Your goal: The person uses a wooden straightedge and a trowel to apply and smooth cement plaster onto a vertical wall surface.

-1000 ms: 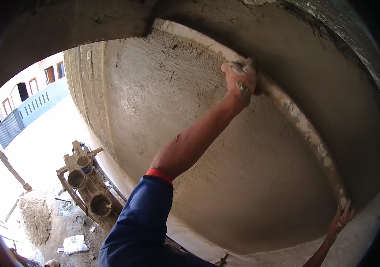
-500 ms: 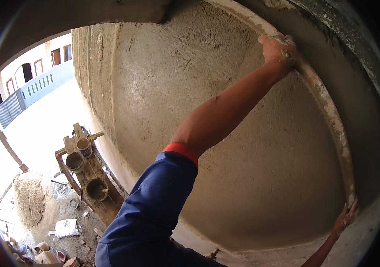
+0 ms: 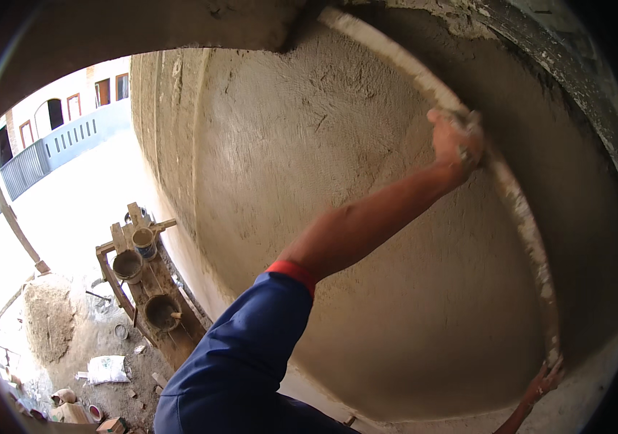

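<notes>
My left hand (image 3: 458,139), smeared with grey mortar, grips a long, mortar-coated straightedge (image 3: 519,210) that looks curved through the fisheye lens. Its forearm crosses the plastered wall (image 3: 280,145) from a navy sleeve with a red cuff. At the lower right, my right hand (image 3: 548,377) holds the other end of the straightedge, fingers wrapped at it. The straightedge lies against or very near the wet grey plaster, running from the top middle down to the lower right; exact contact is hard to tell.
Below left stands a wooden scaffold plank (image 3: 175,340) with several mortar buckets (image 3: 127,266). Beside it are a sand pile (image 3: 48,325), a white sack (image 3: 106,370), scattered debris and a leaning wooden post (image 3: 16,217). A concrete beam (image 3: 142,22) spans overhead; a gated building stands beyond.
Since half a second ago, both my hands and the straightedge have moved down and slightly left across the wall, after rising rightward before that. The view has shifted slightly.
</notes>
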`<action>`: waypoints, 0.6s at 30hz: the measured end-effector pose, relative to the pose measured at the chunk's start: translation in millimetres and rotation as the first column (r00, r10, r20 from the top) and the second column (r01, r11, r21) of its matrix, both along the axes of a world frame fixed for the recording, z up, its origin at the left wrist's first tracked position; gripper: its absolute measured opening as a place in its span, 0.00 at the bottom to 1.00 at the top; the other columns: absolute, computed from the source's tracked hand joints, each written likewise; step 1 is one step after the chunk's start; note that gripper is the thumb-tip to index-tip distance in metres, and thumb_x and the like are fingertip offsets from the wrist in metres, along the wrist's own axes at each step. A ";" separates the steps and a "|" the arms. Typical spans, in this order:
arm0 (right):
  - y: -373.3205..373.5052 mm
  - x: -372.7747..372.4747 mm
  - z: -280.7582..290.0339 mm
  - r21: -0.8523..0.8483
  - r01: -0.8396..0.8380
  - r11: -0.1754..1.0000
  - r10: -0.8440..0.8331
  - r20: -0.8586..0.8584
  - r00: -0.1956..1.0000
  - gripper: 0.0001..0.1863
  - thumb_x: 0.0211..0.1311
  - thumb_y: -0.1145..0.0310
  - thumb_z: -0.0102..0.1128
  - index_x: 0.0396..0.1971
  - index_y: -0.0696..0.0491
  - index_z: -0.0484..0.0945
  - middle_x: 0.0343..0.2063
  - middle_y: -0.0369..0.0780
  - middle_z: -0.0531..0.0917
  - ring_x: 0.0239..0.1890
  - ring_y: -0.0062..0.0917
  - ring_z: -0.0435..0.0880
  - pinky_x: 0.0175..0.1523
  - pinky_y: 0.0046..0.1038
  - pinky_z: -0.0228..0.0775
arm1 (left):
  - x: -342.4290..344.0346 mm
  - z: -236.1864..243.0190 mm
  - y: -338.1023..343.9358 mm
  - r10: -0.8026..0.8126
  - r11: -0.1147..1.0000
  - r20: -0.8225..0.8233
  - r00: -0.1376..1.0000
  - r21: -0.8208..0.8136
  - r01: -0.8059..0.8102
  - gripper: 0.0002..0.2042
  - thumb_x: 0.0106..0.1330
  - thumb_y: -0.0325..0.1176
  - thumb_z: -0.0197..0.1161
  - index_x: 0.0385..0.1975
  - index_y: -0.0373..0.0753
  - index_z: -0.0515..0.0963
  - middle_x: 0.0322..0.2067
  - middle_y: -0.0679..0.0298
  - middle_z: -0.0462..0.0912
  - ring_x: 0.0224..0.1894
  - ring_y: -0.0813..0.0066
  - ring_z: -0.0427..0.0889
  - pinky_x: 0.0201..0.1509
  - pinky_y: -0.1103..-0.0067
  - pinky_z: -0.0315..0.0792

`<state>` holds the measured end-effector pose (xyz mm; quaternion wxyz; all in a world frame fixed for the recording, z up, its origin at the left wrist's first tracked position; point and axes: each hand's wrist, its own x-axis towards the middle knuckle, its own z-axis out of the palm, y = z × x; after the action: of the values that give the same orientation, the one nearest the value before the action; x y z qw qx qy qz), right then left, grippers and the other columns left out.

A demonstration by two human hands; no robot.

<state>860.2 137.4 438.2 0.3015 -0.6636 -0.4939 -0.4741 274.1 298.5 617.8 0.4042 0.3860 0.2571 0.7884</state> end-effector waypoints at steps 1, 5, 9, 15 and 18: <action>-6.4 -0.2 -10.9 -0.040 0.096 0.995 -0.095 0.017 0.995 0.27 0.65 0.60 0.52 0.63 0.47 0.62 0.54 0.54 0.68 0.56 0.48 0.68 0.58 0.45 0.59 | -2.4 -17.6 -5.3 -0.006 1.000 0.007 1.000 -0.005 0.006 0.26 0.63 0.47 0.58 0.54 0.35 0.64 0.55 0.51 0.67 0.48 0.59 0.77 0.44 0.64 0.72; 7.1 -26.9 -56.1 -0.075 -0.006 0.997 0.006 -0.008 1.000 0.28 0.62 0.62 0.55 0.63 0.46 0.63 0.53 0.52 0.68 0.54 0.48 0.68 0.57 0.45 0.60 | -47.1 -100.7 -11.2 0.035 0.994 0.087 0.996 -0.109 -0.026 0.24 0.65 0.43 0.55 0.52 0.31 0.60 0.52 0.42 0.65 0.48 0.60 0.76 0.37 0.71 0.79; 19.0 -77.0 -66.7 -0.093 0.000 0.996 0.008 0.081 0.997 0.30 0.58 0.64 0.57 0.62 0.44 0.64 0.55 0.51 0.66 0.57 0.47 0.65 0.59 0.45 0.57 | -89.8 -152.7 -5.2 0.142 0.978 0.167 0.976 -0.178 -0.112 0.20 0.65 0.40 0.54 0.43 0.27 0.65 0.39 0.48 0.73 0.30 0.65 0.79 0.22 0.76 0.76; 20.5 -94.4 -37.3 -0.122 0.010 0.992 -0.004 0.048 0.999 0.29 0.60 0.64 0.55 0.63 0.42 0.63 0.55 0.51 0.66 0.57 0.48 0.65 0.61 0.48 0.54 | -107.6 -130.6 0.1 0.119 0.986 0.167 0.979 -0.133 -0.097 0.19 0.65 0.38 0.54 0.39 0.23 0.68 0.26 0.52 0.77 0.19 0.66 0.79 0.14 0.75 0.73; 23.6 -81.5 -19.2 -0.068 0.056 0.996 -0.051 0.062 0.997 0.28 0.61 0.64 0.54 0.63 0.42 0.63 0.55 0.52 0.66 0.57 0.48 0.65 0.61 0.48 0.54 | -106.9 -90.6 -2.7 0.065 0.997 0.037 0.997 -0.046 -0.063 0.21 0.65 0.40 0.54 0.41 0.23 0.64 0.28 0.50 0.76 0.20 0.64 0.79 0.14 0.75 0.73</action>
<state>778.7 161.1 419.0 0.2503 -0.6720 -0.5011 -0.4844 167.2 295.8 527.2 0.3920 0.3533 0.2790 0.8023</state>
